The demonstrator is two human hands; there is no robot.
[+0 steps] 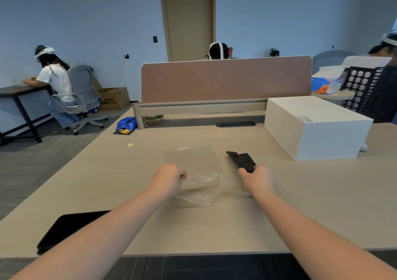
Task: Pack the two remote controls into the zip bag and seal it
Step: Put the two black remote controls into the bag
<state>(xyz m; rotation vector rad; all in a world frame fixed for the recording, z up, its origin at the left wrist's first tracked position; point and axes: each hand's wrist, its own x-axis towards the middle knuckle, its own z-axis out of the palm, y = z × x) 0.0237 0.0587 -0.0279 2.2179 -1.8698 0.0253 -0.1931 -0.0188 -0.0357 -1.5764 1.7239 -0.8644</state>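
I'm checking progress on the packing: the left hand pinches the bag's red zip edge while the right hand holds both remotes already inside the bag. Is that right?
Not quite. The left hand does pinch the red zip edge of the bag, but the two remotes are not inside it. The right hand holds them beside the bag, to its right, above the table, as the head view shows.

Blue walls (86, 11), wooden door (189, 19), desk divider (225, 79)
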